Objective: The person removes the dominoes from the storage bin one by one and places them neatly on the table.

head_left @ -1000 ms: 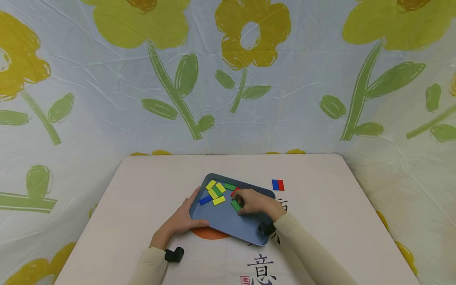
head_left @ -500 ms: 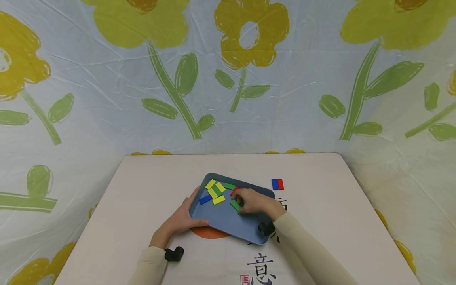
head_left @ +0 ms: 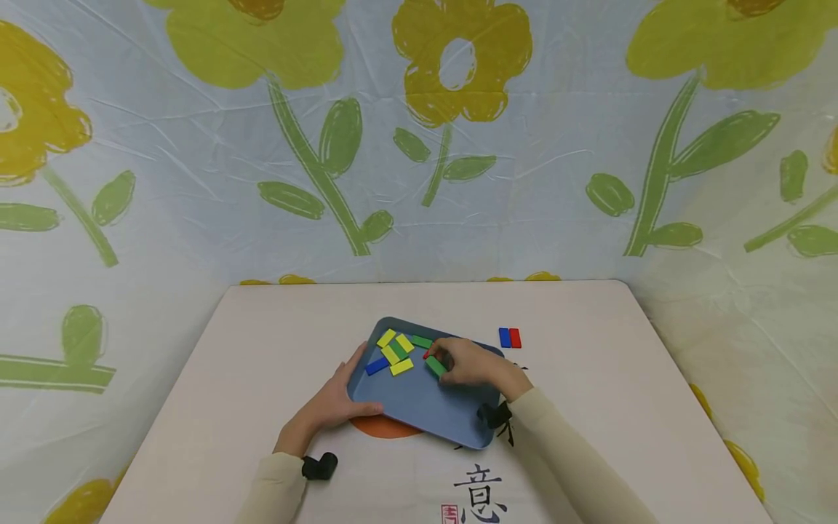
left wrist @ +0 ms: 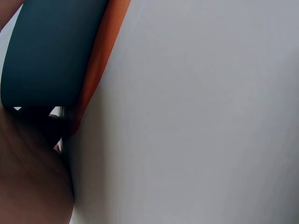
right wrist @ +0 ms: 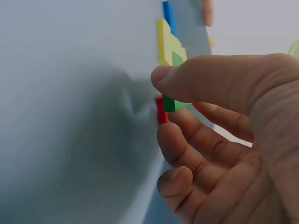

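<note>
Backdrop: a pale cloth printed with big yellow flowers and green stems (head_left: 314, 167) hangs behind and beside everything.
Surface: a beige table-top (head_left: 262, 342) with rounded far corners, an orange disc and black characters printed near the front.
Tray: a blue-grey rounded plastic tray (head_left: 406, 404) lies mid-surface, turned at a slant, partly over the orange disc.
Left hand (head_left: 334, 404): grips the tray's left rim, thumb lying inside it.
Right hand (head_left: 468, 364): inside the tray, thumb and fingers pinching a flat green rectangular block (head_left: 435, 366), with a red block (right wrist: 161, 110) just behind it.
Loose blocks: yellow, green and blue flat blocks (head_left: 393, 353) cluster in the tray's far-left corner.
Pair outside: a blue and a red block (head_left: 510, 338) lie touching on the surface, just right of the tray.
</note>
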Demonstrator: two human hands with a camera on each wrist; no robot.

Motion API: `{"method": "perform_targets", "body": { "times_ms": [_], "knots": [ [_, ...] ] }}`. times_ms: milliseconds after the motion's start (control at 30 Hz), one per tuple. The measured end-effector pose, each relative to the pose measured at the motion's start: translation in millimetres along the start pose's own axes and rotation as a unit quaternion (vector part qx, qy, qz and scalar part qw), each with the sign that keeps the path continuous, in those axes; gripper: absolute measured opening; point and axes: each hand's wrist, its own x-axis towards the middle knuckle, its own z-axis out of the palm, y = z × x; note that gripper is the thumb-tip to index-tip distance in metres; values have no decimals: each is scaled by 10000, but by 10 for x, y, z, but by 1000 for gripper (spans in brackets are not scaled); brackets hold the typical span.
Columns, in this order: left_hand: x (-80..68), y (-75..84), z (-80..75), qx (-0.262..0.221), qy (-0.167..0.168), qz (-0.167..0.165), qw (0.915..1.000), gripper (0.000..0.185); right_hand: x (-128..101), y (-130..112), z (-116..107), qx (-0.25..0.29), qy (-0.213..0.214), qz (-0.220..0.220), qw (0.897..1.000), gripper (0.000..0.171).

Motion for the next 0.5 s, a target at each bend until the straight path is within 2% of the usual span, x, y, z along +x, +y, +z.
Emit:
{"method": "perform_targets", "body": {
  "times_ms": [133, 500],
  "knots": [
    [7, 8, -11, 11, 1, 10, 10000, 117, -35, -23, -98, 303, 134, 140, 9994, 44],
    [14, 1, -23, 13, -1, 102, 9999, 117, -173, 45, -363, 604, 551, 151, 9965, 48]
  ]
}}
